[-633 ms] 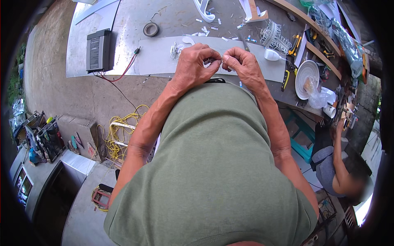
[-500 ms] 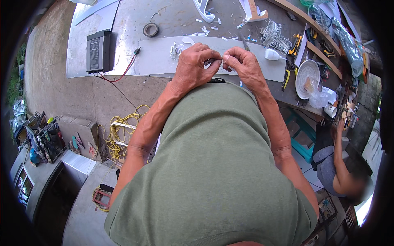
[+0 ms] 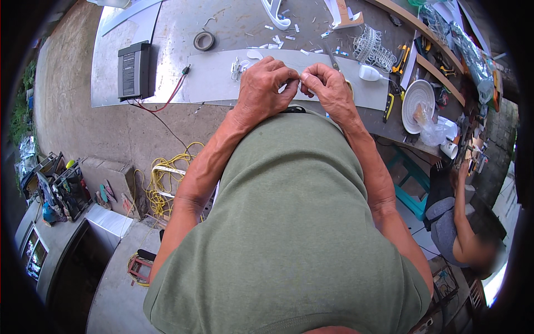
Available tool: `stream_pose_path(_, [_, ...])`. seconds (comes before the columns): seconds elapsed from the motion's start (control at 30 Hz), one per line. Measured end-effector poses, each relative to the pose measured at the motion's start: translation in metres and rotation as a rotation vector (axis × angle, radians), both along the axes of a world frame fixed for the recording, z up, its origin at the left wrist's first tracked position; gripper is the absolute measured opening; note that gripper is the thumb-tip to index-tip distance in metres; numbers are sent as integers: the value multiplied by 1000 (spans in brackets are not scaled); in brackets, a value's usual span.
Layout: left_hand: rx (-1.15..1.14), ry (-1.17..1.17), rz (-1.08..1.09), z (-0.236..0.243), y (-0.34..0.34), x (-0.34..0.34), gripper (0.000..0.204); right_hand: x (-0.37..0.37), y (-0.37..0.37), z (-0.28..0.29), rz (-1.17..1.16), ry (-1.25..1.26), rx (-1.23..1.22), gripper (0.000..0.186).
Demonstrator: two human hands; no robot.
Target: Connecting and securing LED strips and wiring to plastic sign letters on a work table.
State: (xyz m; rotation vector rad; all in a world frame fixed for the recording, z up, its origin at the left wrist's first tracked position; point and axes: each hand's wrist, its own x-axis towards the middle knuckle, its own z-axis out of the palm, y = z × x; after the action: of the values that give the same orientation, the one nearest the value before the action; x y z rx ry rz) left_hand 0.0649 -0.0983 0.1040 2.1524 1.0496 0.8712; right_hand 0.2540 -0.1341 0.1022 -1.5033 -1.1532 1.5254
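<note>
My left hand and my right hand meet fingertip to fingertip above the near edge of a pale flat sheet on the metal table. Both are closed in a pinch. Whatever they hold is too small or too hidden to name. Just left of my left hand lies a small bundle of white wire. Beyond my right hand rests a grey blade-like tool, partly covered by the hand. A white squeeze bottle lies to the right, near a heap of white strung modules.
A black power supply box with red and black leads stands at left, near a roll of tape. Yellow-handled cutters and a white woven plate lie at right. Another person sits beyond a green stool.
My hands stay in nearly the same place, with the fingertips shifting slightly. A rounded yellowish edge now shows beside my right hand.
</note>
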Motion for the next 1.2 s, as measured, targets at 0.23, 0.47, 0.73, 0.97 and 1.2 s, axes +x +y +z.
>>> stream_pose_path(0.23, [3,-28,-17,-2,0,-2,10,2,1,-4,49,110,-62,23])
stream_pose_path(0.47, [-677,-211,91,1,-1,-8,19,-9,-12,12,-47,-149,251,13])
stream_pose_path(0.73, [-685,-198,122,3,1,-8,23,-8,-8,15,4,-415,620,14])
stream_pose_path(0.97, [-678,-187,126,3,1,-7,24,-6,-6,10,66,-560,818,18])
stream_pose_path(1.2, [-629,-147,104,2,-1,-6,22,-5,-5,10,109,-565,783,18])
